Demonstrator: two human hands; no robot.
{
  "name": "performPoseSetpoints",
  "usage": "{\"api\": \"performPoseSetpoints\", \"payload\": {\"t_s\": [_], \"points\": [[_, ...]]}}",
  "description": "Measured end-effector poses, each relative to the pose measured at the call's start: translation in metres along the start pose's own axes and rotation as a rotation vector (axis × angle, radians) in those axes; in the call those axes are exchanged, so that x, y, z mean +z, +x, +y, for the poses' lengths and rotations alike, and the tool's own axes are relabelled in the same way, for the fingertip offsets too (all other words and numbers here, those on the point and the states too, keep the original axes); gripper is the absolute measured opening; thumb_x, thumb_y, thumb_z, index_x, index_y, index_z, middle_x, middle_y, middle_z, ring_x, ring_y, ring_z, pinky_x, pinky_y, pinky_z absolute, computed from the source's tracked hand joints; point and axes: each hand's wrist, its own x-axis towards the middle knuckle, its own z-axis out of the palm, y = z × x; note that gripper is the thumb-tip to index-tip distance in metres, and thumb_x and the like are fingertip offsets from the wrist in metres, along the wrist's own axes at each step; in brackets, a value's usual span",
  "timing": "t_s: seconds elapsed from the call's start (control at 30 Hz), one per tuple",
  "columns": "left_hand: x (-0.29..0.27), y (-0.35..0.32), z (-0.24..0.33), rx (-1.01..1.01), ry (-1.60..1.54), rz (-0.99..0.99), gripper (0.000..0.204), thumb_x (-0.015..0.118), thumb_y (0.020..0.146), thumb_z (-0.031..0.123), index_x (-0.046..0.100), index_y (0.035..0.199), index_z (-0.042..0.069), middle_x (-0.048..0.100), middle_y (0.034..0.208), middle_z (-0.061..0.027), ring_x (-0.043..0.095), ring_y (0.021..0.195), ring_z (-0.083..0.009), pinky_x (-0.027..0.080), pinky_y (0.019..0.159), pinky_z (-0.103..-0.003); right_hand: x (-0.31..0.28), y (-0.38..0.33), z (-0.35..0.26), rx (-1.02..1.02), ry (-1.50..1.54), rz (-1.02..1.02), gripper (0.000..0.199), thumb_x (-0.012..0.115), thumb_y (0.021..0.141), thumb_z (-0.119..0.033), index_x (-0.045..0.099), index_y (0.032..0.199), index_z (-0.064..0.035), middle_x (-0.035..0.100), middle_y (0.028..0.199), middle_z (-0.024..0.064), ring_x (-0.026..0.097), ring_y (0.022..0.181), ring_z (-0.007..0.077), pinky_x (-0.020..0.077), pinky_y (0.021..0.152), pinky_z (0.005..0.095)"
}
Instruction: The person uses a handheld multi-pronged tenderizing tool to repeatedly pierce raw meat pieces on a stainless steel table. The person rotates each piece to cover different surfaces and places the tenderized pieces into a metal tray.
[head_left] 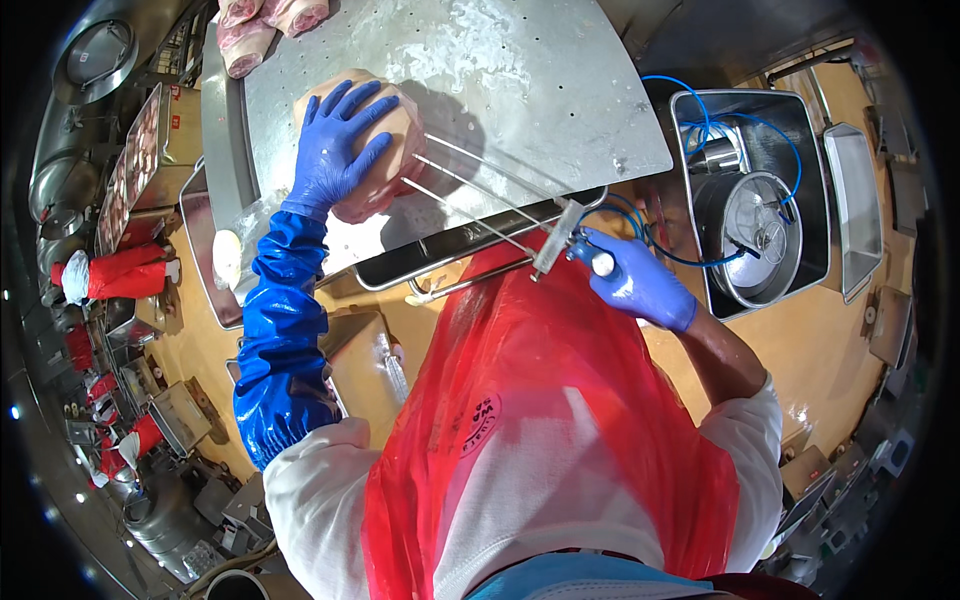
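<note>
A large pale pink piece of meat (403,125) lies on the metal table (560,110). My left hand (340,145), in a blue glove, rests flat on top of it with the fingers spread. In my right hand (640,285), also gloved, is a brine injector (557,240), its handle gripped in closed fingers. Three long thin needles run from its metal block up and left to the right side of the meat. How deep they go in, if at all, cannot be told. A blue hose trails off beyond my right hand.
More meat pieces (245,45) sit at the table's far left. Right of the table, a metal tub (815,250) holds a round steel pot (730,280) and blue hose (800,165). A metal tray (855,210) stands beyond. At left, a person in red (125,272) is near a meat bin (165,150).
</note>
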Motion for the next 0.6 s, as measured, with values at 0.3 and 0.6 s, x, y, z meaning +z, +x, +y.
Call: {"api": "performPoseSetpoints", "payload": {"t_s": [0.3,0.6], "points": [[0.001,-0.008,0.010,0.013,-0.042,-0.007,0.054,0.055,0.098,0.045,0.062,0.144,0.019,0.052,0.156,-0.0139,0.042,0.143,-0.0470,0.025,0.120,-0.061,0.017,0.078,-0.044,-0.113,-0.179,-0.056,0.042,0.061,0.086,-0.006,0.064,0.128,-0.0057,0.071,0.096,0.0240,0.069,0.090,0.0450,0.0526,0.078,0.0483],[-0.004,-0.006,-0.003,0.120,0.019,-0.022,0.054,0.062,0.095,0.034,0.063,0.144,0.010,0.055,0.153,-0.0168,0.042,0.146,-0.0426,0.028,0.123,-0.054,0.058,0.118,-0.015,-0.085,-0.040,-0.124,0.041,0.069,0.080,-0.018,0.062,0.115,0.0015,0.071,0.095,0.0248,0.070,0.092,0.0414,0.0534,0.082,0.0496]]}}
